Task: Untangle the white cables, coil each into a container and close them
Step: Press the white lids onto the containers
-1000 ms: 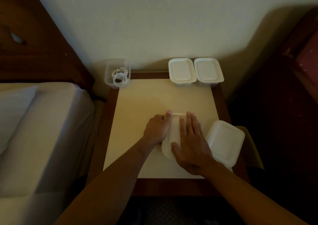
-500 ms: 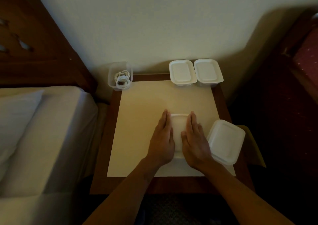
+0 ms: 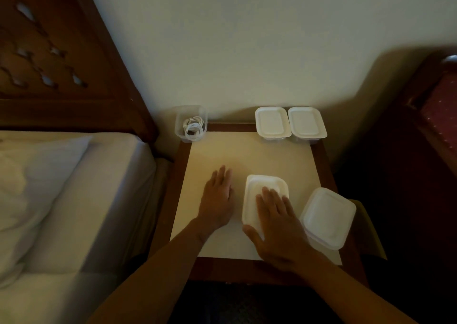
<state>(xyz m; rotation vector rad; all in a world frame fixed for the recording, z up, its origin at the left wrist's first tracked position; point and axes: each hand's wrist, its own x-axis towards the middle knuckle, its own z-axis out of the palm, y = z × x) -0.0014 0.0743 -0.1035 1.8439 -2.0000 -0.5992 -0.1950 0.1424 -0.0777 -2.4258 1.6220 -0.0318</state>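
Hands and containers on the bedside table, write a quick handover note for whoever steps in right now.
Left hand: open, flat on the table mat, holding nothing.
Right hand: open, palm pressing the lid of the centre container.
Lidded: two containers at the back, back left one and back right one, plus the front right container.
Left to do: the open container at the back left corner holds a coiled white cable and has no lid on; no spare lid is visible.
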